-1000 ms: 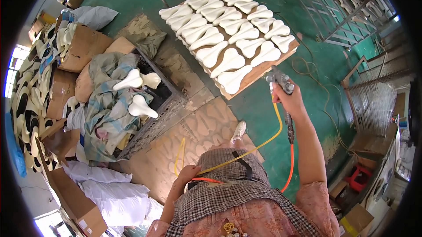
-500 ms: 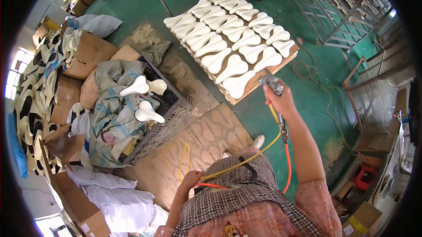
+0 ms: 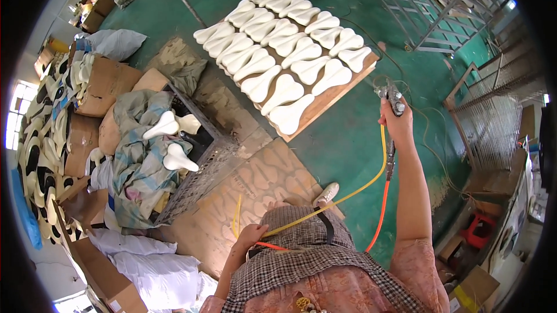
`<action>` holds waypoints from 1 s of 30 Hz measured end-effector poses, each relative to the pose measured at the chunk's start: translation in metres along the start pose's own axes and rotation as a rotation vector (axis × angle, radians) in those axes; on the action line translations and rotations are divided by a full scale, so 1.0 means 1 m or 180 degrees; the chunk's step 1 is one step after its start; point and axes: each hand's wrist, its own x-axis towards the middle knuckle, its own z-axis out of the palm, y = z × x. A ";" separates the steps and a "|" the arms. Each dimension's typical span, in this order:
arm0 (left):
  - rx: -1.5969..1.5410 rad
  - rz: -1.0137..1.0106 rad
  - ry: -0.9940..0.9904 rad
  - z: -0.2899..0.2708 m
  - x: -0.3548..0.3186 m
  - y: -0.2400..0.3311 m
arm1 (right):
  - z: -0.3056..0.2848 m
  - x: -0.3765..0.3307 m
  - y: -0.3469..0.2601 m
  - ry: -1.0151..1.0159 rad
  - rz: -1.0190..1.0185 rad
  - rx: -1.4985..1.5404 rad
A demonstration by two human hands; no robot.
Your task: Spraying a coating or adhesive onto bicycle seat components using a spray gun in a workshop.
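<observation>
Green workshop floor fills the frame; at right of centre my right hand (image 3: 396, 122) grips a spray gun (image 3: 393, 96) beside a board (image 3: 339, 93) of white saddle shapes (image 3: 287, 89), while my left hand (image 3: 250, 236), bottom centre, clasps the yellow hose (image 3: 339, 200)

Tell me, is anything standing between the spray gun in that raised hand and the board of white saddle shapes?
Nothing visible does. The right hand holds the spray gun just off the wooden board's near corner, and only bare green floor lies between it and the white saddle-shaped pieces.
</observation>
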 end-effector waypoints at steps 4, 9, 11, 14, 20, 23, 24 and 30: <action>-0.0121 0.0078 -0.0119 0.010 0.010 0.012 | -0.009 -0.009 0.017 -0.0380 -0.0012 0.0170; -0.0112 0.0025 -0.0110 0.011 0.012 0.021 | -0.007 -0.018 0.018 -0.0665 0.0062 0.0258; -0.0117 0.0000 -0.0133 0.011 0.010 0.017 | -0.019 -0.007 0.022 -0.0414 -0.0040 0.0195; -0.0060 -0.0106 -0.0145 0.015 0.004 0.004 | -0.031 -0.004 0.017 0.0249 0.0193 0.0208; -0.0092 0.0030 -0.0004 0.016 -0.003 -0.027 | 0.020 -0.066 0.018 -0.0770 0.0226 0.0509; -0.0057 -0.0084 -0.0086 0.007 -0.007 -0.026 | 0.043 -0.091 0.014 -0.1227 0.0352 0.0519; -0.0132 -0.0107 -0.0114 0.004 -0.011 -0.027 | 0.048 -0.094 0.013 -0.1369 0.0387 0.0449; -0.0231 -0.0135 0.0037 0.000 -0.020 -0.034 | 0.043 -0.086 0.014 -0.1013 0.0282 -0.0086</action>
